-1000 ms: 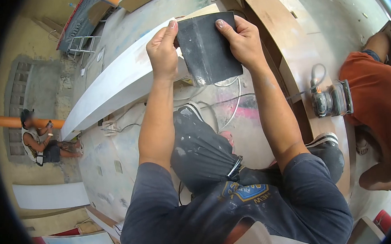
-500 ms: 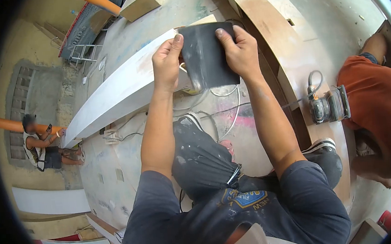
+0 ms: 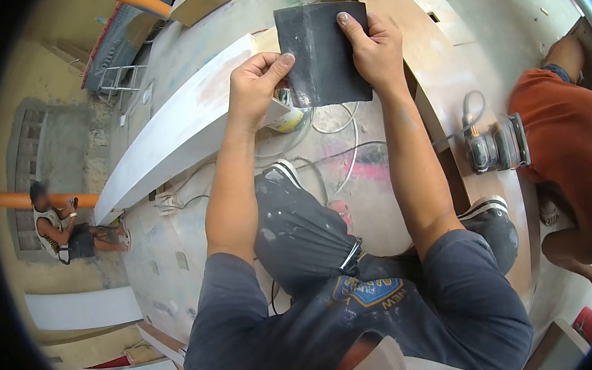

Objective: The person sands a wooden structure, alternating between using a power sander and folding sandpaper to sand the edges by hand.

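Both my hands hold a dark grey sheet of sandpaper (image 3: 324,54) up in front of me. My left hand (image 3: 254,91) pinches its lower left edge between thumb and fingers. My right hand (image 3: 372,50) grips its right edge, thumb on the face. White dust smears the sheet's lower left corner. Behind and below the sheet lies a long white-painted curved panel (image 3: 174,139), running down to the left.
An electric sander (image 3: 495,148) with its cable rests on a curved brown wooden piece (image 3: 440,69) at right. A person in an orange shirt (image 3: 571,142) crouches beside it. Another person (image 3: 55,221) sits far left by an orange pipe. Cables and a small can (image 3: 291,119) lie on the floor.
The sandpaper has risen and turned more upright. My left hand has slid from the sheet's upper left down to its lower left edge. My right hand stays on the right edge.
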